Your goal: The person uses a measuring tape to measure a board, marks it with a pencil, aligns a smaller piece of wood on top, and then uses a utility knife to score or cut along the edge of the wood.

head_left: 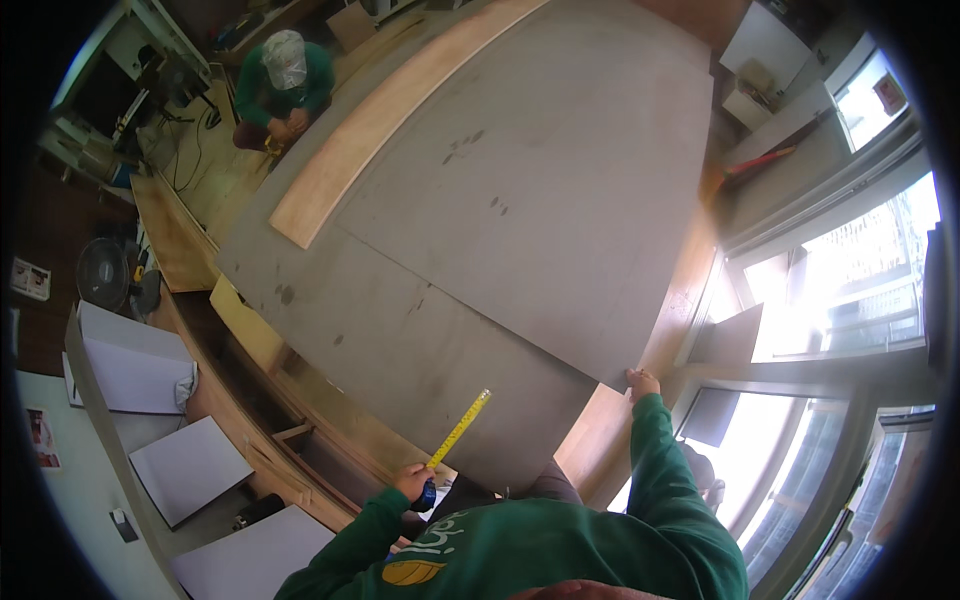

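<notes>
Near bright windows [850, 270], one dark-spotted grey board [560, 200] overlaps another board [500, 400]; left fingers [424, 471] hold a tape measure [460, 430], right fingers [633, 376] hold the upper board's corner.

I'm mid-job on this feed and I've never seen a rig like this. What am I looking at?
There's no machine: these are a person's bare hands, seen from a wide fisheye camera on their head, so straight edges bend. The left hand holds a tape measure, its yellow blade partly out. The right hand is at the near corner of the upper grey sheet, which overlaps another grey sheet. A long wooden strip lies on top. Beyond it crouches a co-worker.
</notes>
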The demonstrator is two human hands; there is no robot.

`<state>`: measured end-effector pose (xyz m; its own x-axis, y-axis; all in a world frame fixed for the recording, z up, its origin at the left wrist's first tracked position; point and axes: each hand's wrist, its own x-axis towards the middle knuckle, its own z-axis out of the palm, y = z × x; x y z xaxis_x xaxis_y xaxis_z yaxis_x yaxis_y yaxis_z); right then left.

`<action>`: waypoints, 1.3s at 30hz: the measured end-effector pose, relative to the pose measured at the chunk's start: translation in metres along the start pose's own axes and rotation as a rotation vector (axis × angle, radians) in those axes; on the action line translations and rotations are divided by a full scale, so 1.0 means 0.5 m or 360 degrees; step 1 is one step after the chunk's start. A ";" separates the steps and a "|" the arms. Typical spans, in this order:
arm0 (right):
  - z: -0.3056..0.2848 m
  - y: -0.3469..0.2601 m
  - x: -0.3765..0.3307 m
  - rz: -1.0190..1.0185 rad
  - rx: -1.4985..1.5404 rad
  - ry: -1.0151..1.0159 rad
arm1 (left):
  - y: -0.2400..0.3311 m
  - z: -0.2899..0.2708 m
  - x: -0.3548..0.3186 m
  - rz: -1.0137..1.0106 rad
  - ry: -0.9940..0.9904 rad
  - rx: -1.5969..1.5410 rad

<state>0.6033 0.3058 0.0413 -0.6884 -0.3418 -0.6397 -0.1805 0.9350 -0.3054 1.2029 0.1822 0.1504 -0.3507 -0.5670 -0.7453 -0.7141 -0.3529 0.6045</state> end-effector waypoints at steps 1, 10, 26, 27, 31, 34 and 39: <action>0.010 -0.008 -0.018 0.0424 0.0914 0.0058 | -0.006 -0.004 -0.012 -0.0005 0.0012 0.0012; 0.029 0.004 -0.028 0.0144 0.0996 0.0219 | 0.026 -0.016 -0.007 0.0095 -0.0001 0.0050; 0.096 0.092 -0.048 -0.0246 -0.0762 0.0086 | -0.021 -0.012 -0.038 0.0077 0.0061 -0.0039; 0.108 0.067 -0.099 -0.0541 -0.1237 -0.0140 | -0.045 -0.023 -0.043 0.0095 0.0150 -0.0070; 0.102 0.079 -0.282 -0.0901 -0.1627 -0.0402 | -0.107 -0.021 -0.020 0.0199 0.0133 -0.0207; 0.108 0.132 -0.385 -0.1079 -0.1962 -0.0683 | -0.085 -0.022 -0.010 0.0106 0.0044 -0.0539; 0.121 0.188 -0.507 -0.0397 -0.1413 -0.0757 | -0.097 -0.039 0.021 0.0498 0.0113 -0.0280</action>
<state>0.8033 0.4748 0.1322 -0.2465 -0.3570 -0.9010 -0.8652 0.4998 0.0387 1.2457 0.1791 0.1188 -0.4882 -0.7158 -0.4992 -0.4619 -0.2734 0.8437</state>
